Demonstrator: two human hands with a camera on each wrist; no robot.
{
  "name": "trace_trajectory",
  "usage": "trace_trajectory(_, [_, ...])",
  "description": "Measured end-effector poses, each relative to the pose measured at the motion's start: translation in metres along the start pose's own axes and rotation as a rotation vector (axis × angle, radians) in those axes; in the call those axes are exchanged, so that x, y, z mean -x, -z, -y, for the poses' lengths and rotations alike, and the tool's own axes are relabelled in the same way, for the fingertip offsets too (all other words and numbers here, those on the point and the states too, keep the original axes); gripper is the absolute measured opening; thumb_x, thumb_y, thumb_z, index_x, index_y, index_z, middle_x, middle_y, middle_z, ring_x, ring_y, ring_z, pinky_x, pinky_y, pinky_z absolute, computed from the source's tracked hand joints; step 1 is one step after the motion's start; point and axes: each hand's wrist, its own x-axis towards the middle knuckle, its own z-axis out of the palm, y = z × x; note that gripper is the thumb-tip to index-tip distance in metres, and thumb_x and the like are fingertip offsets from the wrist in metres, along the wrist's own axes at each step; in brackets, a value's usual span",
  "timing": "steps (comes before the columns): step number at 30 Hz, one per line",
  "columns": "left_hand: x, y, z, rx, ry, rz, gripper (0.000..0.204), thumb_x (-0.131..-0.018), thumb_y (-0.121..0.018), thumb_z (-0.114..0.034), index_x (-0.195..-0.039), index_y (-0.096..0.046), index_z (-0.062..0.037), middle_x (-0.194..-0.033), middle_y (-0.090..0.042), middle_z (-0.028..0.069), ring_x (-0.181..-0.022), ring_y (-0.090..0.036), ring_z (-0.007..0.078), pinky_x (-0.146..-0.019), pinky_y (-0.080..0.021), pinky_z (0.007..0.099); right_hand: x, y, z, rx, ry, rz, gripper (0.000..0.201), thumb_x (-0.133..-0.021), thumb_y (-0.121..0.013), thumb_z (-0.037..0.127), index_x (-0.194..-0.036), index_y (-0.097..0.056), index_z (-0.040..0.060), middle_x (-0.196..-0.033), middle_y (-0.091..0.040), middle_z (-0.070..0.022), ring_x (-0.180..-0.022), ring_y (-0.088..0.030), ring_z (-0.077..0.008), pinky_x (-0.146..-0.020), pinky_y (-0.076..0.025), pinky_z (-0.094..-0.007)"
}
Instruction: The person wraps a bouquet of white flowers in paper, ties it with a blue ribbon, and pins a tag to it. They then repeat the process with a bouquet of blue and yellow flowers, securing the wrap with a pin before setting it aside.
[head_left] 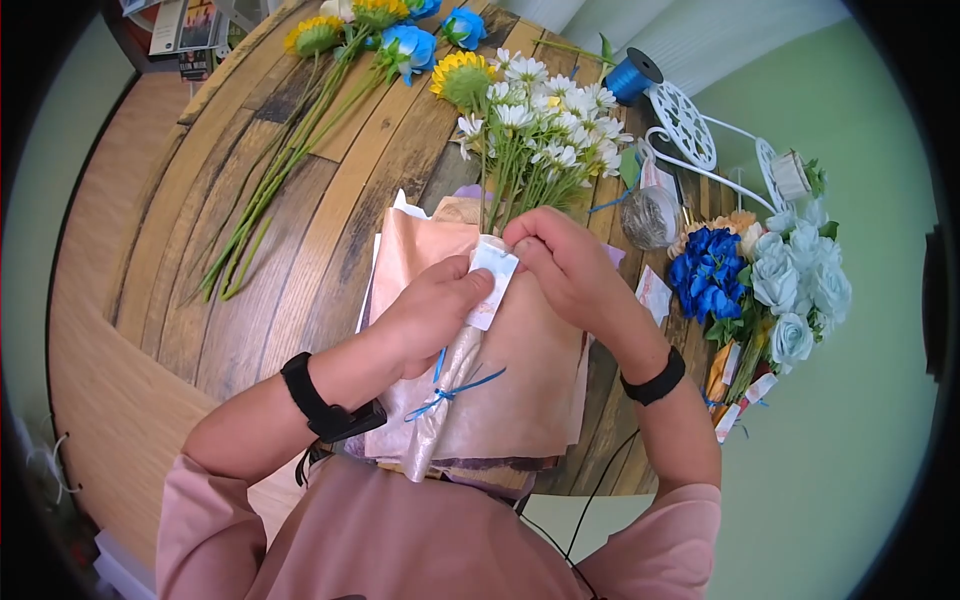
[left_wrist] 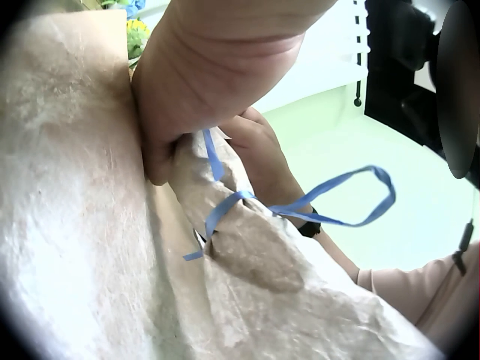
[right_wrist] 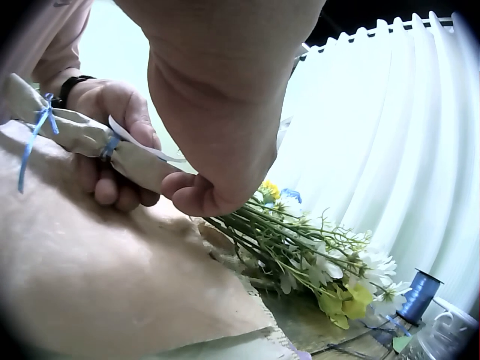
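A slim roll wrapped in shiny beige paper slants above a stack of paper sheets; what is inside it is hidden. My left hand grips its upper part, the thumb pressing a small white card with faint pink print against it. My right hand pinches the roll's upper end beside the card's top edge, as the right wrist view also shows. Thin blue ribbon is tied in a bow round the lower part, and another band of blue ribbon circles it near my left fingers.
Peach wrapping sheets lie beneath my hands. White daisies lie beyond them, sunflowers and blue roses at the far left. Rightward are a blue ribbon spool, a white metal stand and finished bouquets.
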Motion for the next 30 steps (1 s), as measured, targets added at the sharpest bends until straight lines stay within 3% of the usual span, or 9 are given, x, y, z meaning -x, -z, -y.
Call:
trace_trajectory(3, [-0.002, -0.006, 0.006, 0.011, -0.133, -0.124, 0.037, -0.102, -0.049, -0.013, -0.136, -0.044, -0.0003, -0.116, -0.058, 0.0087, -0.103, -0.056, 0.0141, -0.092, -0.046, 0.0279, -0.001, -0.003, -0.005, 0.033, 0.057, 0.010, 0.011, -0.089, -0.048, 0.002, -0.093, -0.058, -0.0010, -0.087, -0.060, -0.0140, -0.080, -0.060, -0.0258, -0.073, -0.048, -0.0358])
trace_trajectory(6, [-0.010, -0.002, 0.019, -0.256, -0.359, -0.284, 0.039, -0.098, -0.051, -0.004, -0.136, -0.042, -0.0005, -0.119, -0.055, 0.0086, -0.108, -0.052, 0.0130, -0.095, -0.043, 0.0283, -0.002, -0.006, -0.008, -0.061, -0.019, 0.019, 0.012, -0.090, -0.048, 0.002, -0.094, -0.058, -0.0017, -0.084, -0.060, -0.0130, -0.074, -0.061, -0.0235, -0.070, -0.049, -0.0351])
trace_trajectory(8, [-0.015, 0.001, 0.027, -0.371, -0.583, -0.329, 0.035, -0.092, -0.057, -0.002, -0.125, -0.048, 0.0020, -0.113, -0.055, 0.0139, -0.101, -0.056, 0.0222, -0.088, -0.046, 0.0336, -0.003, -0.008, -0.009, -0.083, -0.054, 0.008, 0.013, -0.090, -0.048, 0.003, -0.096, -0.059, -0.0020, -0.082, -0.061, -0.0128, -0.071, -0.062, -0.0233, -0.068, -0.050, -0.0354])
trace_trajectory(11, [-0.023, 0.013, 0.032, -0.623, -0.669, -0.296, 0.027, -0.089, -0.059, -0.003, -0.115, -0.053, 0.0013, -0.109, -0.056, 0.0166, -0.098, -0.058, 0.0254, -0.085, -0.047, 0.0337, -0.004, -0.009, -0.009, -0.161, -0.139, -0.001, 0.014, -0.089, -0.050, 0.004, -0.096, -0.060, -0.0022, -0.083, -0.062, -0.0138, -0.071, -0.064, -0.0238, -0.068, -0.051, -0.0358])
trace_trajectory(15, [-0.015, 0.008, 0.023, -0.664, -0.530, -0.309, 0.025, -0.087, -0.064, -0.004, -0.110, -0.057, 0.0010, -0.103, -0.058, 0.0171, -0.093, -0.059, 0.0275, -0.082, -0.047, 0.0338, -0.007, -0.007, -0.011, -0.021, -0.087, -0.091, 0.013, -0.088, -0.052, 0.005, -0.093, -0.062, -0.0021, -0.085, -0.064, -0.0156, -0.074, -0.065, -0.0261, -0.070, -0.051, -0.0358])
trace_trajectory(17, [-0.016, 0.008, 0.022, -0.677, -0.505, -0.321, 0.026, -0.091, -0.065, -0.003, -0.115, -0.054, -0.0015, -0.092, -0.055, 0.0023, -0.088, -0.054, 0.0109, -0.078, -0.047, 0.0260, -0.012, 0.000, -0.011, 0.205, 0.037, -0.199, 0.012, -0.087, -0.055, 0.005, -0.091, -0.064, -0.0012, -0.087, -0.066, -0.0170, -0.077, -0.067, -0.0289, -0.072, -0.052, -0.0363])
trace_trajectory(24, [-0.024, 0.011, 0.028, -0.521, -0.600, -0.361, 0.028, -0.087, -0.071, -0.002, -0.108, -0.052, -0.0037, -0.091, -0.056, 0.0018, -0.084, -0.052, 0.0083, -0.073, -0.045, 0.0227, -0.028, 0.002, -0.004, 0.108, -0.025, -0.095, 0.011, -0.084, -0.059, 0.005, -0.092, -0.065, -0.0008, -0.081, -0.069, -0.0163, -0.074, -0.067, -0.0323, -0.069, -0.053, -0.0385])
trace_trajectory(26, [-0.023, 0.014, 0.027, -0.509, -0.473, -0.317, 0.028, -0.086, -0.072, -0.001, -0.104, -0.050, -0.0047, -0.092, -0.056, 0.0008, -0.084, -0.053, 0.0073, -0.074, -0.045, 0.0221, -0.033, 0.004, -0.002, 0.167, -0.070, 0.007, 0.013, -0.086, -0.061, 0.003, -0.098, -0.064, -0.0018, -0.084, -0.068, -0.0078, -0.076, -0.063, -0.0131, -0.069, -0.050, -0.0278])
trace_trajectory(30, [-0.025, 0.013, 0.029, -0.450, -0.498, -0.324, 0.029, -0.086, -0.073, -0.002, -0.105, -0.051, -0.0042, -0.092, -0.056, -0.0005, -0.083, -0.052, 0.0066, -0.073, -0.045, 0.0213, -0.039, 0.004, -0.005, 0.182, -0.037, 0.066, 0.011, -0.087, -0.060, 0.002, -0.097, -0.063, -0.0019, -0.083, -0.067, -0.0054, -0.076, -0.061, -0.0111, -0.070, -0.049, -0.0267])
